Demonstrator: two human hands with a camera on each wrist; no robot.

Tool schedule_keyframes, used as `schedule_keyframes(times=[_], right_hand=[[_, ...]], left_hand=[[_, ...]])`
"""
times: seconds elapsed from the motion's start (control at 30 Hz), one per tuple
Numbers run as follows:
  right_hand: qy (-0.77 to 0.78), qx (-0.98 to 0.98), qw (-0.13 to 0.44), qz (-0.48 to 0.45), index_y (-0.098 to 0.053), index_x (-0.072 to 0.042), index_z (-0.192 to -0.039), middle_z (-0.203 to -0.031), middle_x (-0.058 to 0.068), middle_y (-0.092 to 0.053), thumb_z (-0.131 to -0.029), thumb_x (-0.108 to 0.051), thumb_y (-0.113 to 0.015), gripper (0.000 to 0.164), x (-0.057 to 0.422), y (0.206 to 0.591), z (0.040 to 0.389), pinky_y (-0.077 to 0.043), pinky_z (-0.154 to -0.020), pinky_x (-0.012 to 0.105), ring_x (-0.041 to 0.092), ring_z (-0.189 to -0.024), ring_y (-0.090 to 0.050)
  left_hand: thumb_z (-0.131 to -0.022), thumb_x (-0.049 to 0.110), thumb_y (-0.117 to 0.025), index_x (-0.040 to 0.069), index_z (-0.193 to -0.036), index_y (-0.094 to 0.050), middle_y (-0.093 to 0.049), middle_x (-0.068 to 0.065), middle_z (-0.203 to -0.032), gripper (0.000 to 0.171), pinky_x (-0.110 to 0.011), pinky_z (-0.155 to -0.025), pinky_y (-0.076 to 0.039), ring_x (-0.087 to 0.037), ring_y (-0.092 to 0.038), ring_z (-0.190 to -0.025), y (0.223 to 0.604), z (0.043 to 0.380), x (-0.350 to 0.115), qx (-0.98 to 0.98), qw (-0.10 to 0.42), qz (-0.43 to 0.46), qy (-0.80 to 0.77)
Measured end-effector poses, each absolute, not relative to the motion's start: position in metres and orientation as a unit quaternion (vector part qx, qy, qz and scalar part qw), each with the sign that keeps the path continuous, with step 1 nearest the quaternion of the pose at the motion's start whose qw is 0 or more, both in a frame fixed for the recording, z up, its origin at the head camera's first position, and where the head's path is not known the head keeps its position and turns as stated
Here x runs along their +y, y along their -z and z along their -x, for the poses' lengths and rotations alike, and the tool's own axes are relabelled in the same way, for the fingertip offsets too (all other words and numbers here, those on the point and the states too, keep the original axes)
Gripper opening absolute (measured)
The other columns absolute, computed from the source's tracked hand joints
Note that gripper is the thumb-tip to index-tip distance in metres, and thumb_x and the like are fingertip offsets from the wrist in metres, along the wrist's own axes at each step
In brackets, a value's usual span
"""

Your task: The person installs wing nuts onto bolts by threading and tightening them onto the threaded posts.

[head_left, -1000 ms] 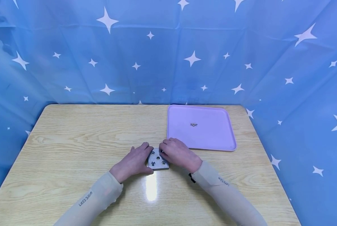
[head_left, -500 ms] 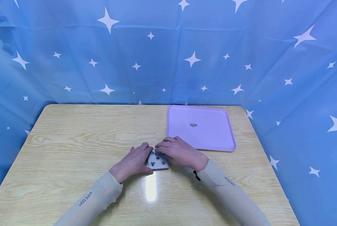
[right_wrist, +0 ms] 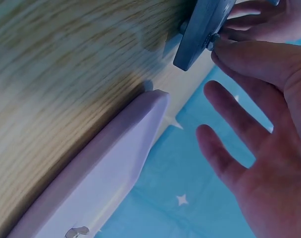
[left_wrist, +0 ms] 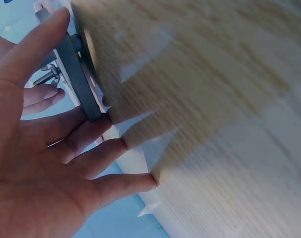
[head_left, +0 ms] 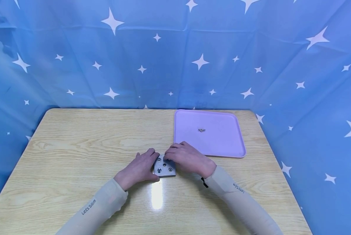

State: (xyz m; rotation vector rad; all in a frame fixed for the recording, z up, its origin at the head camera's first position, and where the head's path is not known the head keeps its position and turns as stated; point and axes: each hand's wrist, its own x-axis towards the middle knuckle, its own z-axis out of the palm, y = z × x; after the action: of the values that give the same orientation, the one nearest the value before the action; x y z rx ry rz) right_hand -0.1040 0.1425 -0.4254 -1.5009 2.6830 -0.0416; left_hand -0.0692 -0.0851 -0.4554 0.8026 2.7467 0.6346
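- Pinching screw (right_wrist: 211, 43) w/ R fingers (right_wrist: 250, 83), R hand nearer; far R corner of plate (head_left: 165, 171); screw's tilt unclear, mostly hidden.
- Gripping plate w/ L fingers (left_wrist: 93, 136), mid desk (head_left: 90, 137), just off near L corner of tray (head_left: 222, 137).
- Nearer L thumb: 2nd screw (head_left: 159, 170).

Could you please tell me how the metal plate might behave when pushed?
The metal plate is probably stiff, being a thick slab. Its grey metallic look suggests weight for its size. Broad and low, it seems unlikely to tip.
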Motion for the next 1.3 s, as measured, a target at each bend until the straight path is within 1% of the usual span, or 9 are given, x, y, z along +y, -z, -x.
schedule_keyframes(times=[0.27, 0.6, 0.77, 0.87, 0.93, 1.0, 1.1, 1.2, 1.3], right_hand=[[0.014, 0.882, 0.015, 0.471, -0.075, -0.021, -0.116, -0.117, -0.006, -0.071, -0.097, -0.023, -0.074, 0.020, 0.140, 0.430, 0.105, -0.051, -0.091, 0.035, 0.015, -0.111, -0.063], [0.023, 0.894, -0.027, 0.447, -0.074, -0.019, -0.100, -0.094, -0.006, -0.069, -0.097, -0.026, -0.073, 0.008, 0.133, 0.441, 0.103, -0.049, -0.074, 0.032, 0.014, -0.088, -0.061], [0.043, 0.898, -0.049, 0.436, -0.072, -0.015, -0.093, -0.084, -0.005, -0.066, -0.097, -0.021, -0.072, 0.007, 0.130, 0.445, 0.102, -0.047, -0.065, 0.030, 0.013, -0.073, -0.059], [0.059, 0.903, -0.047, 0.423, -0.071, -0.014, -0.092, -0.081, -0.004, -0.065, -0.097, -0.018, -0.072, 0.006, 0.128, 0.448, 0.101, -0.048, -0.063, 0.031, 0.013, -0.069, -0.058], [0.066, 0.907, -0.037, 0.415, -0.072, -0.012, -0.094, -0.082, -0.002, -0.066, -0.097, -0.019, -0.072, 0.008, 0.128, 0.449, 0.100, -0.050, -0.065, 0.032, 0.013, -0.070, -0.060], [0.067, 0.911, -0.023, 0.407, -0.072, -0.012, -0.099, -0.086, -0.002, -0.067, -0.098, -0.025, -0.072, 0.013, 0.130, 0.448, 0.099, -0.052, -0.069, 0.033, 0.014, -0.074, -0.061], [0.064, 0.910, -0.002, 0.409, -0.072, -0.013, -0.113, -0.100, -0.001, -0.069, -0.096, -0.030, -0.074, 0.025, 0.134, 0.442, 0.100, -0.053, -0.078, 0.037, 0.016, -0.088, -0.065], [0.074, 0.898, 0.023, 0.433, -0.071, -0.017, -0.125, -0.118, -0.003, -0.070, -0.096, -0.024, -0.074, 0.030, 0.140, 0.433, 0.102, -0.053, -0.086, 0.040, 0.016, -0.107, -0.066], [0.083, 0.877, 0.052, 0.470, -0.069, -0.019, -0.131, -0.132, -0.006, -0.067, -0.097, -0.012, -0.071, 0.034, 0.144, 0.428, 0.104, -0.052, -0.091, 0.041, 0.015, -0.122, -0.062]], left_hand=[[-0.069, 0.033, -0.096, -0.002, -0.124, -0.061, -0.055, -0.008, -0.109, 0.074, -0.065, -0.085, -0.052, -0.022, -0.057, -0.093, 0.455, 0.069, -0.085, 0.932, 0.106, -0.270, -0.216], [-0.070, 0.032, -0.096, -0.002, -0.125, -0.061, -0.055, -0.008, -0.110, 0.074, -0.064, -0.085, -0.051, -0.022, -0.057, -0.093, 0.456, 0.069, -0.085, 0.932, 0.110, -0.269, -0.215], [-0.070, 0.032, -0.096, -0.002, -0.127, -0.061, -0.055, -0.008, -0.110, 0.074, -0.063, -0.085, -0.051, -0.022, -0.056, -0.093, 0.456, 0.069, -0.085, 0.933, 0.114, -0.266, -0.216], [-0.070, 0.032, -0.096, -0.002, -0.127, -0.061, -0.055, -0.008, -0.110, 0.075, -0.064, -0.086, -0.051, -0.022, -0.056, -0.093, 0.456, 0.069, -0.085, 0.933, 0.113, -0.265, -0.217], [-0.070, 0.032, -0.096, -0.002, -0.127, -0.061, -0.055, -0.008, -0.110, 0.076, -0.066, -0.087, -0.051, -0.022, -0.057, -0.094, 0.456, 0.069, -0.085, 0.933, 0.111, -0.266, -0.216], [-0.069, 0.033, -0.096, -0.001, -0.127, -0.061, -0.056, -0.008, -0.110, 0.076, -0.066, -0.087, -0.051, -0.022, -0.057, -0.093, 0.456, 0.068, -0.085, 0.933, 0.109, -0.267, -0.216], [-0.068, 0.033, -0.097, -0.001, -0.125, -0.062, -0.056, -0.007, -0.110, 0.075, -0.066, -0.086, -0.051, -0.021, -0.057, -0.093, 0.457, 0.069, -0.085, 0.932, 0.105, -0.269, -0.218], [-0.068, 0.033, -0.097, 0.000, -0.125, -0.062, -0.056, -0.006, -0.109, 0.074, -0.067, -0.087, -0.051, -0.021, -0.058, -0.093, 0.457, 0.069, -0.085, 0.931, 0.104, -0.269, -0.221], [-0.068, 0.032, -0.097, 0.001, -0.124, -0.062, -0.055, -0.006, -0.109, 0.073, -0.067, -0.087, -0.050, -0.021, -0.058, -0.093, 0.457, 0.069, -0.085, 0.931, 0.105, -0.267, -0.224]])
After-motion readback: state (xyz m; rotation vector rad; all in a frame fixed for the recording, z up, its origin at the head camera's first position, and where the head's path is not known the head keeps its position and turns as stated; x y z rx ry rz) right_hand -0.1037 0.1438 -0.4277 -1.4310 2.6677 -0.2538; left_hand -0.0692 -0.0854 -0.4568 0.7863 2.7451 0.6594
